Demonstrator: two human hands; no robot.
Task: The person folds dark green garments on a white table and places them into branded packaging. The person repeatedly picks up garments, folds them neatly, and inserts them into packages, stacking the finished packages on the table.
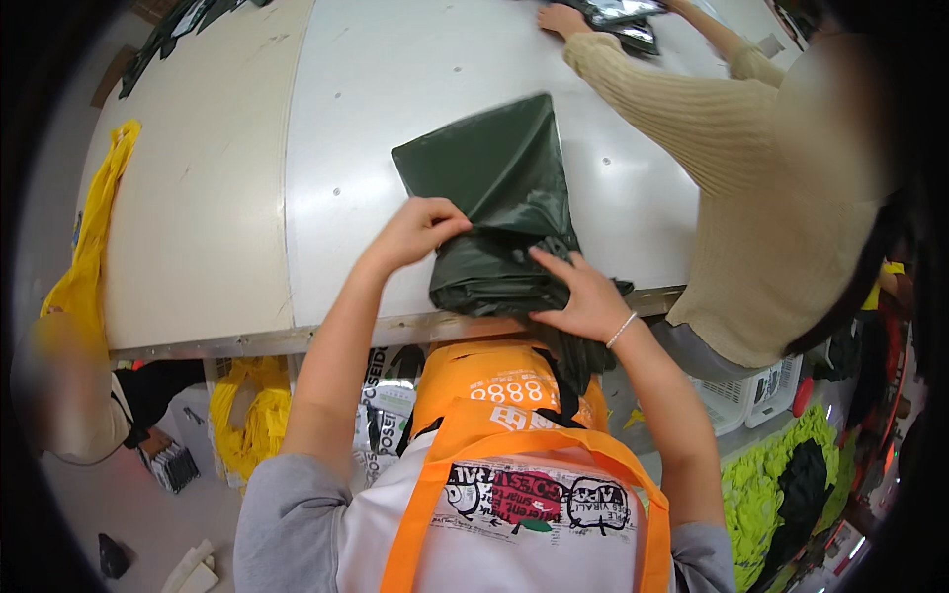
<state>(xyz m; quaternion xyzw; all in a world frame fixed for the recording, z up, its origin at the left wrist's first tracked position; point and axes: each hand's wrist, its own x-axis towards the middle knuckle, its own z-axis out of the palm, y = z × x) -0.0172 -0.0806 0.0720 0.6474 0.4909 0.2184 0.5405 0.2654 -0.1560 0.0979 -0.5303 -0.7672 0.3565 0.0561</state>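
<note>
A dark green glossy bundle of thin plastic-like fabric (484, 163) lies on the table in front of me. Its far part is spread flat, and the near part is folded into thick, wrinkled layers. My left hand (420, 232) pinches the fabric at the left side of the fold between thumb and fingertips. On the right, my right hand (588, 296) rests on the gathered layers with thumb and forefinger spread apart; its other fingers are partly hidden. Some loose dark green fabric (573, 361) hangs over the table's near edge below the right hand.
The white table (217, 188) has a seam left of the bundle. At the right, a co-worker in a beige sweater (682, 119) handles a dark shiny package (628, 25). Yellow fabric (99, 232) drapes over the left edge; a basket of yellow fabric (252, 410) stands below.
</note>
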